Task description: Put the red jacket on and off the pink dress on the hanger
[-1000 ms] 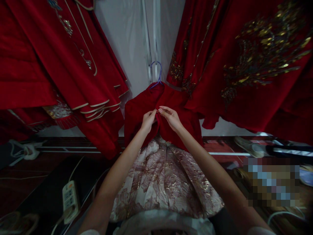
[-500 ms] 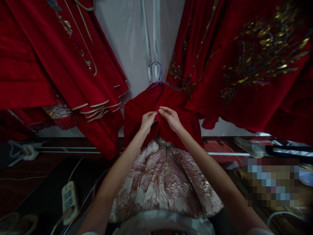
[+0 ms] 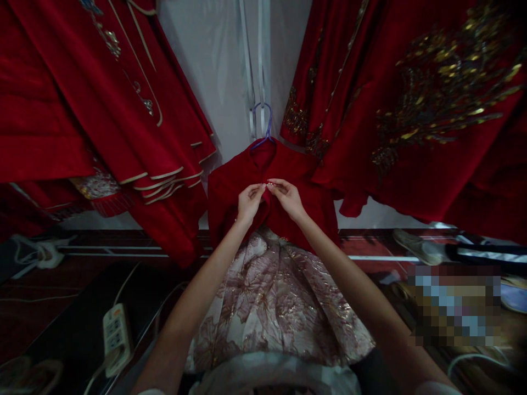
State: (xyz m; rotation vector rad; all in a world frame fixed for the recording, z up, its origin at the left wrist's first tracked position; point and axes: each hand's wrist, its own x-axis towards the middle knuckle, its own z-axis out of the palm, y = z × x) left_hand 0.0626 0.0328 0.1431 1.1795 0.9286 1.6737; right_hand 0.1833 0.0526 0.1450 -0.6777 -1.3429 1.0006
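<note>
A small red velvet jacket (image 3: 230, 189) hangs on a purple hanger (image 3: 263, 123) against the white wall. Below it spreads a pale brocade skirt (image 3: 272, 307) with a pinkish floral pattern. My left hand (image 3: 248, 202) and my right hand (image 3: 288, 198) meet at the middle front of the jacket. Both pinch the red cloth at the front opening, fingertips nearly touching each other. What lies between the fingertips is too small to make out.
Large red embroidered garments hang at the left (image 3: 102, 109) and right (image 3: 411, 109). A white power strip (image 3: 113, 339) with a cable lies on the dark surface at lower left. A coiled white cord (image 3: 39, 253) lies at far left. A shoe (image 3: 418, 246) rests at right.
The front of the jacket has been drawn together a little and its collar now sits more upright under the hanger. Both hands stay at the same spot.
</note>
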